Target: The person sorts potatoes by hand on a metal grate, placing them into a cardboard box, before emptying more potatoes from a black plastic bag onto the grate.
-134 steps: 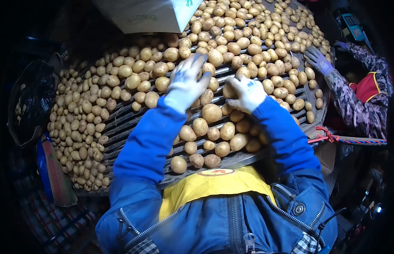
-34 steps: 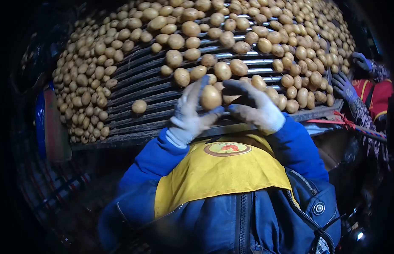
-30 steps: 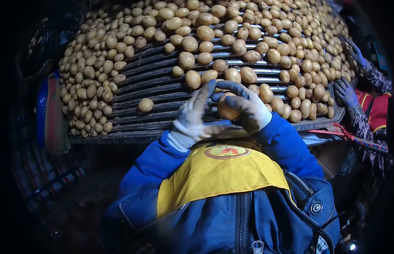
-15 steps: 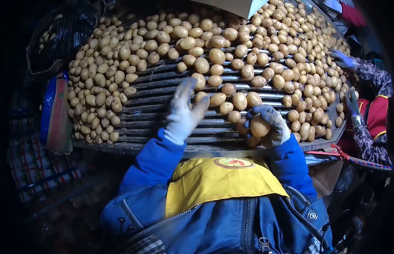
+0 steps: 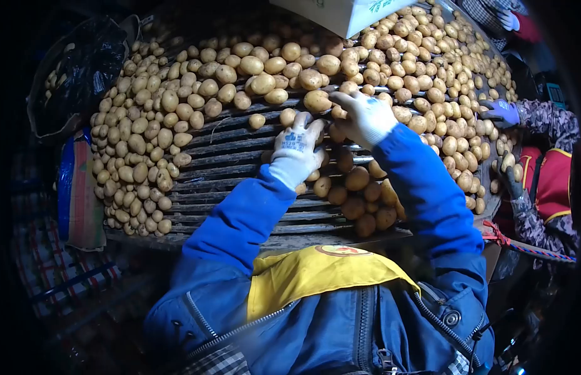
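Potatoes [image 5: 178, 100] cover a slatted roller table [image 5: 234, 156]. My left hand [image 5: 297, 149], in a white glove with blue print, lies palm down on potatoes in the middle of the bars, fingers spread toward one potato [image 5: 288, 117]. My right hand [image 5: 365, 115], also white-gloved, reaches further out, its fingers curled over potatoes beside a large potato [image 5: 317, 100]. Whether it grips one is hidden. A small heap of potatoes [image 5: 359, 200] lies under my right forearm near the front edge.
A co-worker at the right has one purple-gloved hand [image 5: 503, 112] on the potatoes and another hand [image 5: 510, 178] holding one. A cardboard box [image 5: 340, 12] hangs over the far side. A black bag [image 5: 78, 69] and a striped sack [image 5: 75, 187] sit left.
My right hand held a potato at the front edge half a second ago; it has since reached out over the table. My left hand came down onto the potatoes.
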Motion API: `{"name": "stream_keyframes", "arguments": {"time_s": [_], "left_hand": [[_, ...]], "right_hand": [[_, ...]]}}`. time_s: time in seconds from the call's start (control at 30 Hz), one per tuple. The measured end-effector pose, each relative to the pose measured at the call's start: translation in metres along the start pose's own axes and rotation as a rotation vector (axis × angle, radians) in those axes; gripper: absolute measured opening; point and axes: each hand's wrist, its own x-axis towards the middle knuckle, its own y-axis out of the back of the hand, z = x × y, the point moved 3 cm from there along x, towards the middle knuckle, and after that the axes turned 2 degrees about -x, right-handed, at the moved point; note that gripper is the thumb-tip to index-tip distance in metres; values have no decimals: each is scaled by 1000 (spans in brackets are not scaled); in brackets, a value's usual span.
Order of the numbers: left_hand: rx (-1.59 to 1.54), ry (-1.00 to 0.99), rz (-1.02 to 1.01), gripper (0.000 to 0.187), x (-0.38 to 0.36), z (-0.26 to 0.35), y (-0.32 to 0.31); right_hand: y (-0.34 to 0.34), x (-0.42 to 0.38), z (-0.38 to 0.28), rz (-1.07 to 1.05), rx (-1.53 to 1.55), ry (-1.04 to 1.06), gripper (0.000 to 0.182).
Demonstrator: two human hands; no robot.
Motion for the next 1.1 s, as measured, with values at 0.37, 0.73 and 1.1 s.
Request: {"name": "stream_keyframes", "arguments": {"time_s": [0.37,0.73,1.1], "left_hand": [[-400,101,213,69,2,-40,-4],[-1740,4,61,77,-46,26,19],[-733,-462,-124,62,-70,184,-53]], "right_hand": [[-36,73,-7,-126,-141,115,42],[-19,-117,2,-20,2004,-244,70],[2,-283,14,294,2165,-108,68]]}}
